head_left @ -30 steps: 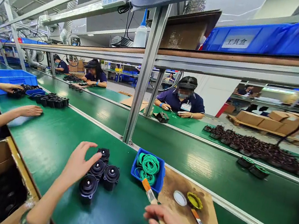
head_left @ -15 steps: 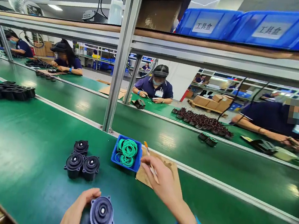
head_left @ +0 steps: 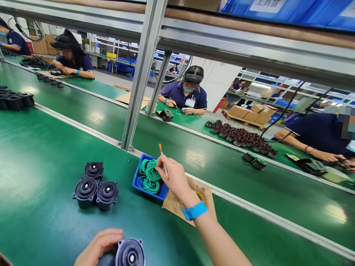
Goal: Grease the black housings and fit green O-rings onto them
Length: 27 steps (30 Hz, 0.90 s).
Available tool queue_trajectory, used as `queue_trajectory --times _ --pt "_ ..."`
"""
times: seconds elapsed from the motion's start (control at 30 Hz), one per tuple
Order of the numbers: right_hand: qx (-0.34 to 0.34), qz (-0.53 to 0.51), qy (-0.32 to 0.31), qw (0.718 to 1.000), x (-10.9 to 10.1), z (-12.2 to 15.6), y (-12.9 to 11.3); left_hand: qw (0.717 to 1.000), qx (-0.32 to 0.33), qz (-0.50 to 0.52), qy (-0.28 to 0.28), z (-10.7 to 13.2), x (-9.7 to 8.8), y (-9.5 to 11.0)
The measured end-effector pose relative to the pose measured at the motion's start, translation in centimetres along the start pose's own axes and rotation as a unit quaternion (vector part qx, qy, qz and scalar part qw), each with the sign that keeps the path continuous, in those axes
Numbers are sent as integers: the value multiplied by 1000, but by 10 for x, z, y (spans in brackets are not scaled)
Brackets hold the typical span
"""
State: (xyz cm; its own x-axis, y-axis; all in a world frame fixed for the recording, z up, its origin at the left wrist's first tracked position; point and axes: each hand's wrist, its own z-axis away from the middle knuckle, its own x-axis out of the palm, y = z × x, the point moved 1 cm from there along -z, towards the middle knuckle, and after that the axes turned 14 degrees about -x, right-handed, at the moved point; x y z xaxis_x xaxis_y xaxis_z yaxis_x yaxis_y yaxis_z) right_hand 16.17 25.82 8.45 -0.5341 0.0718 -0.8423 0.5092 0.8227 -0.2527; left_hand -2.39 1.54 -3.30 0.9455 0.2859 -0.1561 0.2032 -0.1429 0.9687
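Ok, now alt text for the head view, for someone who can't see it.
A person's left hand holds a round dark part at a green bench, while the right hand, gripping a brush, is at a blue bin of green rings. Three similar parts stand grouped left of the bin, and co-workers in dark shirts sit beyond.

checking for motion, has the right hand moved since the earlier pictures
Yes: judged against the blue bin, the right hand has moved left in view, from beside the bin's right edge to overlapping its right side.
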Motion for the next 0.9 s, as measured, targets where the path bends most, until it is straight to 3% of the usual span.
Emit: queue_trajectory --times 0.17,0.37,0.5,0.6,0.7,0.8,0.9 --pt "11 -71 45 996 -13 6 -6 996 59 -55 -37 -4 -5 6" --pt "57 -87 122 987 -28 13 -10 989 100 -104 16 -5 -6 27" --pt "62 -144 143 977 -39 24 -35 987 107 -118 17 -3 -4 33" --pt "54 -258 74 962 -40 39 -68 987 108 -119 21 -2 -4 34" --pt "67 -379 -34 922 -34 57 -100 986 109 -126 22 -2 -4 35" --pt "71 -385 -74 917 -26 69 -117 984 111 -137 19 -2 -4 38" --pt "56 -366 -71 926 -23 75 -121 981 118 -151 13 -3 -5 43"
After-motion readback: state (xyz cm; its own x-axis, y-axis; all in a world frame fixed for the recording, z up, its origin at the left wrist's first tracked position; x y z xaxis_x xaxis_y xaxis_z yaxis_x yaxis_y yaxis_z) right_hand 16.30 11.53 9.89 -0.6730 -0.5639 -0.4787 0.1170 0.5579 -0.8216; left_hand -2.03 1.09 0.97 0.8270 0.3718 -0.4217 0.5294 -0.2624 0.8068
